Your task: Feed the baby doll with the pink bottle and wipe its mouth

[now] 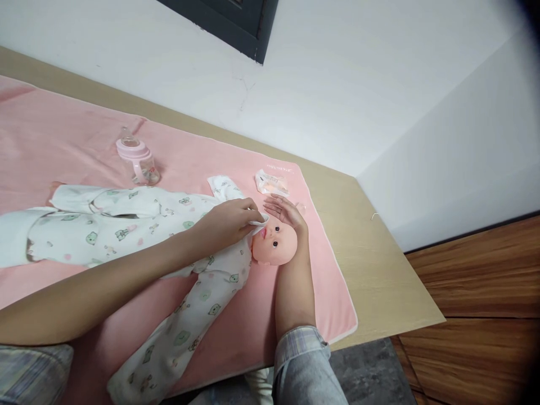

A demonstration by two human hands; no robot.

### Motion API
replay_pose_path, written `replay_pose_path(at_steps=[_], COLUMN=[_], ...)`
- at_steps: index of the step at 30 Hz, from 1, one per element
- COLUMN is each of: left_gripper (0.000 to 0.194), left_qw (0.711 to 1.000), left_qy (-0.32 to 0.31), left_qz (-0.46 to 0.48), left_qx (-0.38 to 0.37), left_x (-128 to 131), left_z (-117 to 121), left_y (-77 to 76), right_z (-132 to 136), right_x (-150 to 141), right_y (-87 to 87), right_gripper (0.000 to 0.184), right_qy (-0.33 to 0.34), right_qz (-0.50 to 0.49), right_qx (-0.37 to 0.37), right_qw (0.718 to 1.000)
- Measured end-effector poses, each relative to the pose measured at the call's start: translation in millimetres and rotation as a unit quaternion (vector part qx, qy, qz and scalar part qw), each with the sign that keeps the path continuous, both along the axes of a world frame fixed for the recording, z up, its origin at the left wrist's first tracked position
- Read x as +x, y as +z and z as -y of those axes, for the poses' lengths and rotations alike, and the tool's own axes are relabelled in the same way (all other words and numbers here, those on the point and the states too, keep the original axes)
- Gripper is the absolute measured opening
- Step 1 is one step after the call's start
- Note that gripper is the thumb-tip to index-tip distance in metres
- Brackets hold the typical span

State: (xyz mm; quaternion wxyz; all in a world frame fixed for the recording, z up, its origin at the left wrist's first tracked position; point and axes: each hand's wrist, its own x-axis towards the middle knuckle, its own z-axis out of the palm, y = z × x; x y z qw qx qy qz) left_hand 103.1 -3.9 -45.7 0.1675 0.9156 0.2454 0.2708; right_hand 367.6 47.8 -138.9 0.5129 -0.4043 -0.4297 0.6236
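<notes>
A baby doll [283, 246] lies on its back, face up, dressed in a white printed sleepsuit [126, 230]. My left hand [230, 222] reaches across its chest, the thumb and fingers pinched on a small white cloth [260, 221] at the doll's mouth and chin. Whether that cloth is separate or part of the collar, I cannot tell. My right forearm passes behind the doll's head, touching it. Beyond the head, my right hand [289, 214] is open, fingers stretched out and holding nothing.
A pink blanket [333, 292] lies under the doll on a wooden table [363, 242]. On it are a pink-topped baby bottle [137, 157], a clear plastic packet [271, 183] and a small clear object [301, 208]. A white wall [304, 84] stands behind; wood-grain panels [476, 281] are at right.
</notes>
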Motion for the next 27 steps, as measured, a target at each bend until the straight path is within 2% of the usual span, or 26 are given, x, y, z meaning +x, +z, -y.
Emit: replay_pose_path(at_steps=[7, 15, 22, 27], left_gripper=[0.037, 0.043, 0.040, 0.042], left_qw=[0.999, 0.999, 0.998, 0.996], left_qy=[0.015, 0.013, -0.020, -0.034], left_qz=[-0.028, -0.019, 0.014, 0.004], left_qx=[0.003, 0.025, -0.056, -0.085], left_x=[0.4, -0.1, -3.7, -2.0], left_z=[0.6, -1.6, 7.8, 11.3], left_y=[1.6, -0.1, 10.5, 11.1], right_z=[-0.3, 2.1, 4.4, 6.4], right_x=[0.4, -2.0, -4.4, -6.2], right_y=[-2.0, 2.7, 6.6, 11.2], right_gripper=[0.028, 0.033, 0.030, 0.030], right_qy=[0.000, -0.012, -0.017, -0.023], right_qz=[-0.008, 0.013, 0.008, 0.012], right_qx=[0.007, -0.021, -0.011, -0.023], right_qw=[1.000, 1.000, 1.000, 0.999])
